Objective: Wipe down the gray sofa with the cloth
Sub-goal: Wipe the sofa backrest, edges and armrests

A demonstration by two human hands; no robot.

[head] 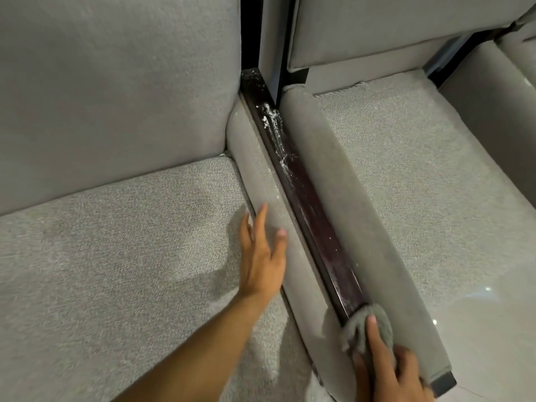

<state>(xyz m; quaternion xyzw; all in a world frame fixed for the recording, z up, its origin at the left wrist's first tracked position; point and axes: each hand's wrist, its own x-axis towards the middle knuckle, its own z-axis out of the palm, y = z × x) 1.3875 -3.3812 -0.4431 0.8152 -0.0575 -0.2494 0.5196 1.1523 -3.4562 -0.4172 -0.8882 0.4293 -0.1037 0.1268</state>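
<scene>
A gray sofa seat fills the left, with its back cushion above. A low padded armrest runs along its right side. My left hand lies flat with straight fingers on this armrest. A dark glossy wooden strip runs between the two armrests, with white dust on its far part. My right hand grips a bunched gray cloth and presses it with the forefinger onto the near end of the strip.
A second gray seat with its own padded armrest lies to the right. Its back cushion stands behind it. A dark gap separates the two backs. Another sofa edge shows at far right.
</scene>
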